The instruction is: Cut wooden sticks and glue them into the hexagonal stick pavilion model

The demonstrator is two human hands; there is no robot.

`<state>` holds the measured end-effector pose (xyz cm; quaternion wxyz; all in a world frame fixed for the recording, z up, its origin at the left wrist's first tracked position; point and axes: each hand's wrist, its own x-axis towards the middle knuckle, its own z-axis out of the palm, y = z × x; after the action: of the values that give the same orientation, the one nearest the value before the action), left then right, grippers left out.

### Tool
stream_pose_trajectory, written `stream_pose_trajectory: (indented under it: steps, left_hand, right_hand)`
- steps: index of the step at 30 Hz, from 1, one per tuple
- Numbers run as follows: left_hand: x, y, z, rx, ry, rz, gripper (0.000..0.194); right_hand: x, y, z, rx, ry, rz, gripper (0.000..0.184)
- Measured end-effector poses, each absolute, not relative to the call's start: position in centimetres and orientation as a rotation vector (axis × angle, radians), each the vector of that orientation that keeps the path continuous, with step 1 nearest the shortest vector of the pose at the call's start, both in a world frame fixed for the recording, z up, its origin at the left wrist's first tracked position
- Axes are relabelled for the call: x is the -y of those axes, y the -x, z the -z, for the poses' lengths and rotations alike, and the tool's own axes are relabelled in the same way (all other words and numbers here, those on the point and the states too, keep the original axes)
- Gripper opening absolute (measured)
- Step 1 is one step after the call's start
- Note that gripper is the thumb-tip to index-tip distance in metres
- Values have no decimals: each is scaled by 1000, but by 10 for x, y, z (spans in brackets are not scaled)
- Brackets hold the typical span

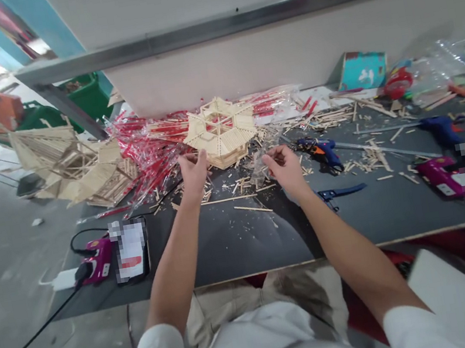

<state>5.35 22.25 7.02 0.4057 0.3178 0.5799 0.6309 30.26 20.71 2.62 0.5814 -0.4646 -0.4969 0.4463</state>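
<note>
Right hand (289, 169) pinching clear plastic (258, 166), left hand (194, 175) curled beside stick model (227, 139) – grip unclear

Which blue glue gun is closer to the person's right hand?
The left glue gun, lying just beyond the right hand; the right glue gun lies much farther to the side.

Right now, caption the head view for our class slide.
Left hand and right hand near a pale stick model, amid loose sticks.

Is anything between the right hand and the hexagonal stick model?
Yes: crumpled clear material lies between the right hand and the model's near right side. The hand appears to touch it; whether it grips it is unclear.
</note>
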Motion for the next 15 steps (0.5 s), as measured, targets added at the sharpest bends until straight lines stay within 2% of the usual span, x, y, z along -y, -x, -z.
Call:
stream_pose_trajectory:
  steps: [4,12,15]
  left_hand:
    - [-234,-68,-63,-1103,-369,-1445,45]
    - [-261,-75,-56,-964,-382,-1495,35]
    - [-261,-74,-51,-901,-427,-1485,39]
  right_hand:
    - [-209,-305,-21,1167,1107,-991,51]
    - [-208,-307,-20,1193,1117,-936,49]
    - [-206,-307,-22,1207,1111,-933,46]
